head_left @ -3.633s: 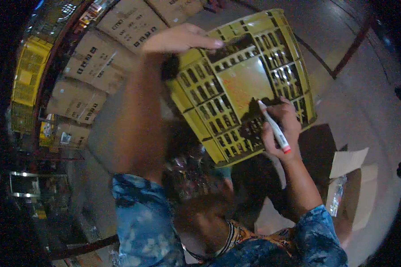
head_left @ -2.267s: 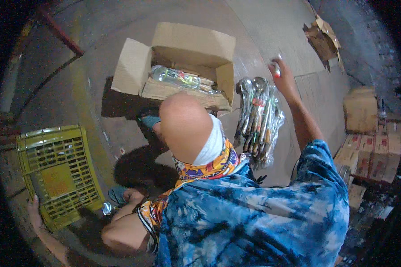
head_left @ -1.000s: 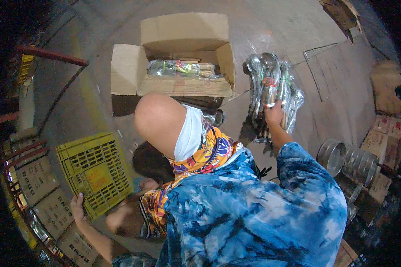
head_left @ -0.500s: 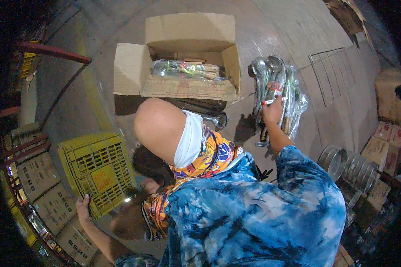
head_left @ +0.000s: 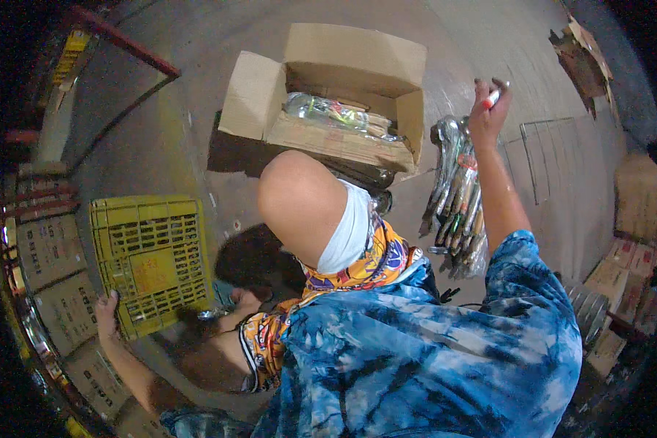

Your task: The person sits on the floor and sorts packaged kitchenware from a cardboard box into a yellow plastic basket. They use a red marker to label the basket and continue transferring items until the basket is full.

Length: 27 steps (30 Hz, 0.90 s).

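My right hand (head_left: 488, 120) is raised past the far end of several plastic-wrapped bundles of ladles (head_left: 456, 197) with wooden handles, which lie on the floor. A white marker with a red end (head_left: 494, 96) is gripped in its fingers. Low on the left, my left hand (head_left: 107, 315) has its fingers curled over the edge of a yellow plastic crate (head_left: 153, 266). Ahead of my knee stands an open cardboard box (head_left: 354, 47). Another wrapped bundle of utensils (head_left: 336, 113) lies inside it.
A wire rack (head_left: 547, 157) rests on the floor at the right. Round metal pans (head_left: 590, 310) and cartons (head_left: 635, 201) stand along the right side. Stacked cartons (head_left: 51, 252) line the left, below a red metal bar (head_left: 128, 42). Torn cardboard (head_left: 584, 66) sits far right.
My right hand has lifted off the ladle bundles and moved away and to the right, still with the marker. My left hand stays at the crate. The whole view has shifted.
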### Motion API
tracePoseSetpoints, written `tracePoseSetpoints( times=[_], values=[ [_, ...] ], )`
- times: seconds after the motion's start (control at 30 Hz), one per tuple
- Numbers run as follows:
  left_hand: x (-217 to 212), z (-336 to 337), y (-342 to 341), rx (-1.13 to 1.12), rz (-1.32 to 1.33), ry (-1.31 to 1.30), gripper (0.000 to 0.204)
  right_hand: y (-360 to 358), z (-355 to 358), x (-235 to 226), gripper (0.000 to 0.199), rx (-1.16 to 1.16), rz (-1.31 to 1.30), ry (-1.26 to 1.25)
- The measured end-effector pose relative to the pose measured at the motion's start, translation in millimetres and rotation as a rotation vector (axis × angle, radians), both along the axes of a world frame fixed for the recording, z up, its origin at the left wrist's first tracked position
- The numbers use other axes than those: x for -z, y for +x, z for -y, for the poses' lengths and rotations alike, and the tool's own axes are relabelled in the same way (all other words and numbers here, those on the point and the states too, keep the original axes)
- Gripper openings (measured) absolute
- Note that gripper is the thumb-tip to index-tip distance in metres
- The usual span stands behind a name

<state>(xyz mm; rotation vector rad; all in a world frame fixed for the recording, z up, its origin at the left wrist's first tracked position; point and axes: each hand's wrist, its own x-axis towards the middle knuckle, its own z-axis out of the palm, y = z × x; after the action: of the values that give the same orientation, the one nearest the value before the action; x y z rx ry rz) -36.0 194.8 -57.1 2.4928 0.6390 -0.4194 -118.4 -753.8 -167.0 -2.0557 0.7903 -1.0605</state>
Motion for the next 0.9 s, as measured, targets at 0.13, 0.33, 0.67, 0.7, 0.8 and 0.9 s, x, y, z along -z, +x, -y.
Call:
tracePoseSetpoints(
  times=[0.13,0.33,0.67,0.7,0.8,0.9],
  values=[
    [-23.5,6.7,5.5,0.016,-0.135,0.068,0.084,65.7,-18.7,-6.9,0.044,-0.306,0.091,0.106],
    [-71.6,36.5,-31.6,-0.032,0.067,0.006,0.075,65.5,-66.2,106.3,0.062,-0.357,-0.493,-0.138],
    [-122.4,165.5,-43.5,-0.1,0.192,-0.254,0.041,125.9,-104.2,65.6,0.04,-0.692,-0.259,0.408],
    [-121.4,163.4,-28.4,-0.085,0.136,-0.181,0.044,147.8,-117.4,27.0,0.039,-0.874,-0.058,0.537],
    [-116.6,129.8,4.9,-0.098,0.101,-0.113,0.053,176.3,-187.5,-77.8,0.038,-1.145,0.027,-0.083],
    [-111.5,78.5,19.6,-0.013,0.035,-0.397,0.052,186.4,-284.9,-139.1,0.035,-1.456,0.182,-0.113]
  ],
)
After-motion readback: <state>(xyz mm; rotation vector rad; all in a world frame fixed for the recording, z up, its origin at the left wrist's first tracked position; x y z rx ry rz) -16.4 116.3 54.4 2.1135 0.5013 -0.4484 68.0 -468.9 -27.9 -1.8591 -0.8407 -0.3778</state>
